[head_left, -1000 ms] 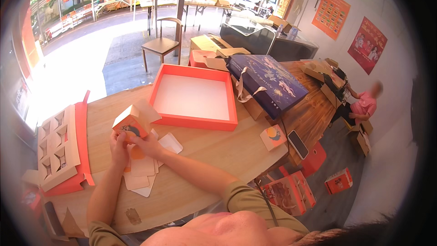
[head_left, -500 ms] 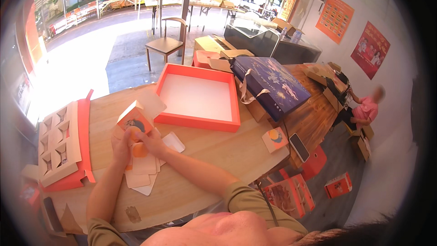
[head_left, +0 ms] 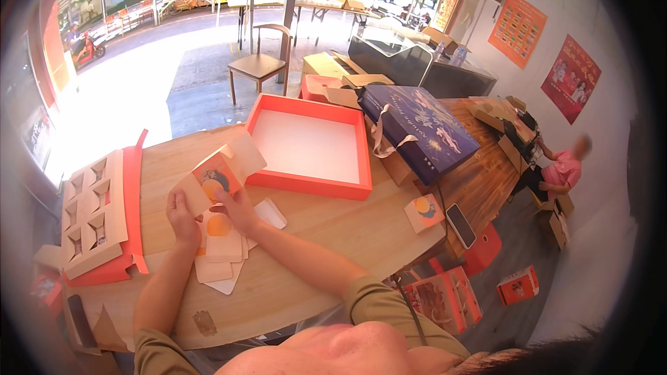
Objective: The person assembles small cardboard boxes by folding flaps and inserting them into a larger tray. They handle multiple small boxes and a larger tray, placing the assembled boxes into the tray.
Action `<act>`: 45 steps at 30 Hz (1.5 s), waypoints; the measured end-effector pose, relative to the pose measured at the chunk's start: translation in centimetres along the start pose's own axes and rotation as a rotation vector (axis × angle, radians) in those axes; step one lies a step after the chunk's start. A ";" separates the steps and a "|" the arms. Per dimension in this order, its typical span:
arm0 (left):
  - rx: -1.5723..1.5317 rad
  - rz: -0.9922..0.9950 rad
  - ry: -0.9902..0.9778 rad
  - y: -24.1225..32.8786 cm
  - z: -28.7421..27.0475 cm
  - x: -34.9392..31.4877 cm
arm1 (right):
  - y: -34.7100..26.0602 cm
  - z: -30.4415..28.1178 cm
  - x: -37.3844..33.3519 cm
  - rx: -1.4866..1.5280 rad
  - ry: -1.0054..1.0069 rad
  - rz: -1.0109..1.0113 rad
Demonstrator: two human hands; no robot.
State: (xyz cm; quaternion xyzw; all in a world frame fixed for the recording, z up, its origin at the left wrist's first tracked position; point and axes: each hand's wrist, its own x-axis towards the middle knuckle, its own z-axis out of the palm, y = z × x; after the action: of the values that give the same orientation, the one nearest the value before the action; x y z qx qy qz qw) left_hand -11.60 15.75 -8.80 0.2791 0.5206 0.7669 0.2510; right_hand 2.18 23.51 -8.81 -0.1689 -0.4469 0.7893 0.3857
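Note:
Both hands hold a small cardboard box (head_left: 217, 173) above the near left part of the table. It is peach with a dark blue and orange round picture, and its pale flaps stand out at the sides. My left hand (head_left: 183, 219) is closed on the box's left panel. My right hand (head_left: 238, 211) grips the lower right side, thumb near the picture. Beneath them lies a loose pile of flat, unfolded cartons (head_left: 224, 250) of the same kind. One more small box (head_left: 423, 213), folded up, stands at the table's right edge.
A large orange-red tray box (head_left: 311, 147) with a white bottom lies beyond my hands. At left is a red carton with a beige compartment insert (head_left: 97, 201). A navy gift bag (head_left: 424, 132) and a phone (head_left: 461, 226) are at right. A person in pink (head_left: 561, 170) sits farther off.
The small box has opened out from a squarer shape, with its left panel now spread toward my left hand. My hands have moved slightly apart.

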 end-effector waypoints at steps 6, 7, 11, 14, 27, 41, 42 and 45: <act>-0.640 -0.325 -0.165 1.4 0.1 -0.1 | 0.2 -0.7 0.6 0.120 -0.034 0.010; -0.718 -0.386 -0.272 1.3 -0.1 0.2 | 0.0 -0.6 0.4 0.149 -0.046 0.004; -0.721 -0.504 -0.819 -2.5 -5.1 3.1 | -0.4 0.4 0.0 0.218 -0.092 0.027; -0.492 -0.433 -0.729 -1.7 -3.1 1.8 | 0.3 -0.1 0.4 0.189 -0.078 -0.001; -0.404 -0.335 -0.421 1.4 0.8 -1.0 | -0.5 -0.6 -0.1 0.217 -0.132 -0.017; 0.421 0.269 -0.523 0.0 -1.3 -1.3 | -0.2 -0.1 -0.2 0.184 -0.092 0.017; 0.382 0.264 -0.488 0.8 -1.0 -1.6 | -0.2 -0.2 -0.1 0.182 -0.100 0.019; 0.167 0.211 -0.313 3.2 1.3 -2.5 | -0.2 -0.4 -0.1 0.177 -0.094 0.029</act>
State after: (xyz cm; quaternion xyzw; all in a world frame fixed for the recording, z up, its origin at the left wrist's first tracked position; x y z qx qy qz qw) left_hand -9.20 13.81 -5.83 0.4676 0.5049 0.6904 0.2233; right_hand 2.54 23.71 -8.89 -0.1032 -0.3905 0.8383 0.3662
